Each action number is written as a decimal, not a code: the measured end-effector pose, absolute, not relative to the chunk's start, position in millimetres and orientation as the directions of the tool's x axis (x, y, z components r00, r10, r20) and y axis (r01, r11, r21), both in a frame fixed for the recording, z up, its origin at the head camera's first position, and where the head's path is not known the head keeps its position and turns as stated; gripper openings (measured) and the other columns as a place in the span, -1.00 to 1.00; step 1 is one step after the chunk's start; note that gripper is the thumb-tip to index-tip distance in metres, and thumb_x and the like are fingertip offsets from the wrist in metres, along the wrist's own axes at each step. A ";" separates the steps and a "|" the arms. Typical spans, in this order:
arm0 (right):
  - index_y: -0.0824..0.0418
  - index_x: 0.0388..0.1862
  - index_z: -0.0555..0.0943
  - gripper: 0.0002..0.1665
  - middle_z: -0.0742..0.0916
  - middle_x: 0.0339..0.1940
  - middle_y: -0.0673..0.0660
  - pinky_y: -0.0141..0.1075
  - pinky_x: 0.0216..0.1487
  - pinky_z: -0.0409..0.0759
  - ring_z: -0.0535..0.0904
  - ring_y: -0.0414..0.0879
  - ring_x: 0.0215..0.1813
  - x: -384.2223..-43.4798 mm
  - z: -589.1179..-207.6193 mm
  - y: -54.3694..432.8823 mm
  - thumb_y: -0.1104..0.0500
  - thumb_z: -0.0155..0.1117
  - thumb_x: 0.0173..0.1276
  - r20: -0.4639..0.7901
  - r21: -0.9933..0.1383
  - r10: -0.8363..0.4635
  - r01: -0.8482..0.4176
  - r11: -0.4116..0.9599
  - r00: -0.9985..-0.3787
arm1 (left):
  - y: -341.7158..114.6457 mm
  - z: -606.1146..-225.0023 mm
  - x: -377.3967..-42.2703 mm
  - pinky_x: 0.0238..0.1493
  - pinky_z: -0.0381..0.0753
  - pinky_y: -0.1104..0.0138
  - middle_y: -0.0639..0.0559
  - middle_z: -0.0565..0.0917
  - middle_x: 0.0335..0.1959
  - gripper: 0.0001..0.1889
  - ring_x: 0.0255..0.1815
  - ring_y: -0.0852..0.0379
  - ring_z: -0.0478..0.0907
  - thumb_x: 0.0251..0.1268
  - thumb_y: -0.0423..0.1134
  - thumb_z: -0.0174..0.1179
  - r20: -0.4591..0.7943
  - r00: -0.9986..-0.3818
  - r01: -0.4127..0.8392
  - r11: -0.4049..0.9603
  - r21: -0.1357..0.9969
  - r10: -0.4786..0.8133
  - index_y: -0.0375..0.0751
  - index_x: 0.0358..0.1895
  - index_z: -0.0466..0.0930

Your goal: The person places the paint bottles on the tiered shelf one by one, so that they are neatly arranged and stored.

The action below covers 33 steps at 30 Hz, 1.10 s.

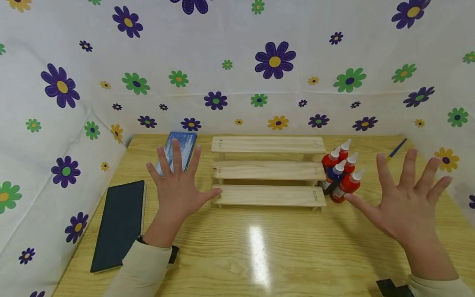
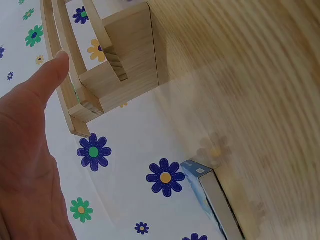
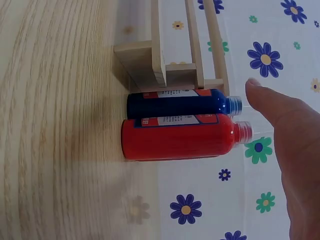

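My left hand (image 1: 177, 194) hovers with spread fingers over the table, left of a three-step wooden rack (image 1: 269, 195). Its thumb appears in front of the rack's left end in the head view. Spread wide as well, my right hand (image 1: 408, 210) is held up at the right, holding nothing. Nearest to it stand several red squeeze bottles (image 1: 345, 187) and one dark blue squeeze bottle (image 1: 333, 177), all with white nozzle tips, close by the rack's right end. In the right wrist view a red bottle (image 3: 180, 136) and the blue bottle (image 3: 175, 104) show beside the thumb.
A dark flat notebook (image 1: 118, 225) lies at the table's left. Behind the left hand is a blue-and-white box (image 1: 188, 144). A blue-handled brush (image 1: 398, 148) lies at the back right. Flower-printed white cloth (image 1: 230, 37) encloses the table (image 1: 222, 247) at back and sides.
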State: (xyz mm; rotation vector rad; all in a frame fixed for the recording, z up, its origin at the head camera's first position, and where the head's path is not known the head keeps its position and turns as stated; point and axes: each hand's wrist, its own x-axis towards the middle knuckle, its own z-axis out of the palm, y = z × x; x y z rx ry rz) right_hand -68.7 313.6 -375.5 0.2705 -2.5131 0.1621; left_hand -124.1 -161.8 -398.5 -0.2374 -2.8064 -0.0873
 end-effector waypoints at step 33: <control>0.12 0.39 0.53 -0.38 0.62 0.23 -0.10 -0.59 0.00 0.46 0.51 -0.26 0.17 -61.6 -404.3 302.2 0.31 0.38 0.35 0.216 -0.893 0.370 -0.029 0.450 -0.903 | -141.5 -425.6 -128.2 0.40 0.16 -0.05 0.00 -0.04 0.60 0.03 0.52 -0.21 0.04 0.21 -0.29 0.44 -0.008 -0.985 0.040 0.268 0.962 0.175 0.21 0.63 -0.06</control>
